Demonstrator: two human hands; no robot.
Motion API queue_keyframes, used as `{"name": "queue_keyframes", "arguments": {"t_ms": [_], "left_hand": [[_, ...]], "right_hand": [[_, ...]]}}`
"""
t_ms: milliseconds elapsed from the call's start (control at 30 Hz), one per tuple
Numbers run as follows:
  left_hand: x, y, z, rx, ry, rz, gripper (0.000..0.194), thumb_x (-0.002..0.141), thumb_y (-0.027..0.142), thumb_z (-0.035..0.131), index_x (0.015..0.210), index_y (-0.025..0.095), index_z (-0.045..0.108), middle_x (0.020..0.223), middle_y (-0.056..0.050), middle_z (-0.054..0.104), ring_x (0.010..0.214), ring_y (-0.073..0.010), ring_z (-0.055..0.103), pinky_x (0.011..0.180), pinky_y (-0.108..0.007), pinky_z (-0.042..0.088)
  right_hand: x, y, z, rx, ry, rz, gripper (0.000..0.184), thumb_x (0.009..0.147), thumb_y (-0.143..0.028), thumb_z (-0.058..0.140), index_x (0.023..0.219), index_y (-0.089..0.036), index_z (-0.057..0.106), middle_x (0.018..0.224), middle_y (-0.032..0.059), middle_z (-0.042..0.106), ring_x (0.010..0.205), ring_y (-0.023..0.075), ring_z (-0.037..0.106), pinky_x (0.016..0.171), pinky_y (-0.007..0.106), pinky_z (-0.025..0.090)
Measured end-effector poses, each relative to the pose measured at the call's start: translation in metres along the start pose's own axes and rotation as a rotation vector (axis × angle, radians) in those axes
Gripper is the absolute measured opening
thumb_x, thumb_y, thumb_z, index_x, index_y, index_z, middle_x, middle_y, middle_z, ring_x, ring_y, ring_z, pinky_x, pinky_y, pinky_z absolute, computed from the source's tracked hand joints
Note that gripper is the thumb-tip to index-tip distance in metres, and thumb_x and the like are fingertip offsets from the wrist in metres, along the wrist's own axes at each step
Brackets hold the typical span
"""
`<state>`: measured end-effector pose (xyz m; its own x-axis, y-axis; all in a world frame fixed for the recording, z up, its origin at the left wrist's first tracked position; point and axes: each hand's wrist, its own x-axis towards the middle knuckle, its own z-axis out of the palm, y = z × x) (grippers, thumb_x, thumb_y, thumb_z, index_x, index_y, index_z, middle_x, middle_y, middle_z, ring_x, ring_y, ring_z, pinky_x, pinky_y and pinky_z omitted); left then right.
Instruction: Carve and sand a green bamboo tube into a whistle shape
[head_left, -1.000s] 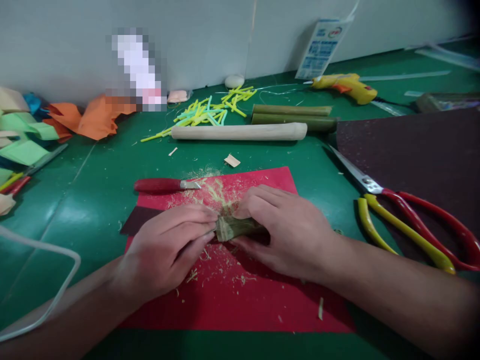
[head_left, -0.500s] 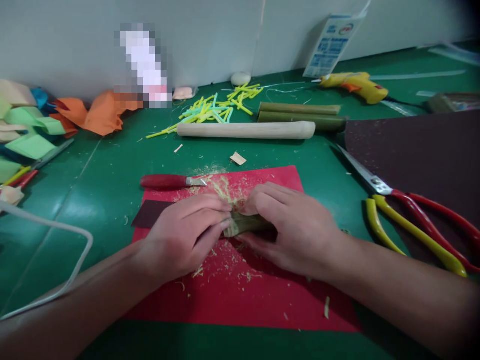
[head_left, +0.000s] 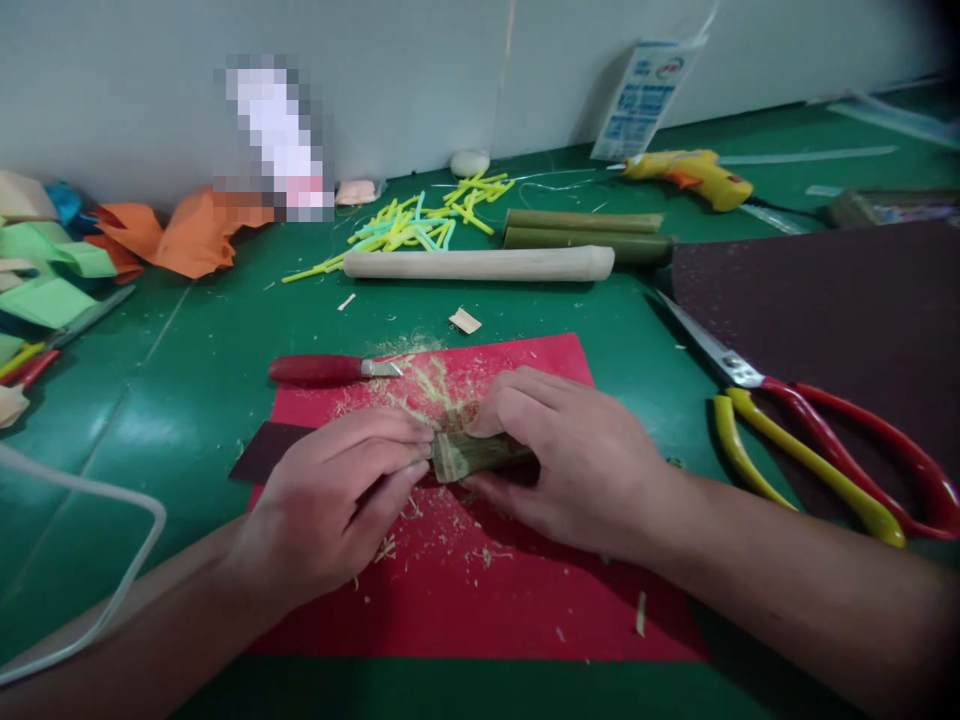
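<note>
One dark brown flat strip [head_left: 264, 452] juts out behind the left hand [head_left: 337, 500], whose fingers are bunched, tips at the end of a short green bamboo tube [head_left: 472, 456]; whether they pinch anything is hidden. Beneath, a bright red sheet [head_left: 450, 615] bears pale shavings. The right hand [head_left: 585, 465] wraps thumb and fingers around the tube. Rightmost, red-and-yellow-handled metal scissors [head_left: 739, 368] lie near the forearm.

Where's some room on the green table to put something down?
Mostly bare table lies left of the red knife, and right of the chip, between pale stick and red sheet. Crowded: around the left hand and right hand, and among the straws.
</note>
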<state>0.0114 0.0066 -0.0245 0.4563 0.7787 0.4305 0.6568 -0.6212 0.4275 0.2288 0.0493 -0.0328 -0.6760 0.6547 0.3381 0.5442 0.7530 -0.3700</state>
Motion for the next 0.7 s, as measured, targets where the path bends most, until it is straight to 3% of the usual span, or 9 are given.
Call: {"name": "queue_keyframes", "arguments": {"t_ms": [167, 300, 467, 700], "left_hand": [[0.0030, -0.0003, 0.0007, -0.021, 0.022, 0.059, 0.010, 0.089, 0.012, 0.058, 0.090, 0.014, 0.067, 0.095, -0.006, 0.074, 0.093, -0.0151, 0.070, 0.088, -0.026, 0.057], [0.0024, 0.0012, -0.0013, -0.007, -0.014, -0.013, 0.012, 0.089, 0.012, 0.057, 0.095, 0.016, 0.067, 0.101, -0.006, 0.073, 0.098, -0.0166, 0.069, 0.090, -0.028, 0.057], [0.0046, 0.0007, -0.0008, -0.049, 0.024, 0.058, 0.009, 0.089, 0.011, 0.058, 0.088, 0.013, 0.067, 0.094, -0.007, 0.074, 0.092, -0.0142, 0.070, 0.088, -0.024, 0.057], [0.0036, -0.0005, 0.0002, -0.066, 0.024, -0.020, 0.008, 0.087, 0.012, 0.060, 0.087, 0.014, 0.067, 0.094, -0.005, 0.074, 0.093, -0.0138, 0.070, 0.087, -0.023, 0.056]], "right_hand": [[0.0003, -0.0005, 0.0004, 0.018, 0.004, 0.003, 0.013, 0.080, -0.030, 0.063, 0.081, -0.020, 0.055, 0.084, 0.0038, 0.064, 0.077, 0.0175, 0.057, 0.061, 0.027, 0.038], [0.0009, -0.0004, 0.0003, 0.000, -0.011, 0.006, 0.014, 0.079, -0.031, 0.063, 0.081, -0.020, 0.055, 0.083, 0.0042, 0.063, 0.075, 0.0178, 0.055, 0.060, 0.028, 0.037], [0.0003, 0.0012, -0.0005, 0.043, -0.006, -0.007, 0.013, 0.081, -0.030, 0.063, 0.082, -0.019, 0.056, 0.085, 0.0038, 0.064, 0.077, 0.0174, 0.056, 0.061, 0.027, 0.038], [0.0001, -0.0002, -0.0005, 0.036, 0.001, 0.002, 0.014, 0.078, -0.028, 0.066, 0.079, -0.018, 0.056, 0.082, 0.0039, 0.063, 0.075, 0.0177, 0.055, 0.059, 0.027, 0.038]]}}
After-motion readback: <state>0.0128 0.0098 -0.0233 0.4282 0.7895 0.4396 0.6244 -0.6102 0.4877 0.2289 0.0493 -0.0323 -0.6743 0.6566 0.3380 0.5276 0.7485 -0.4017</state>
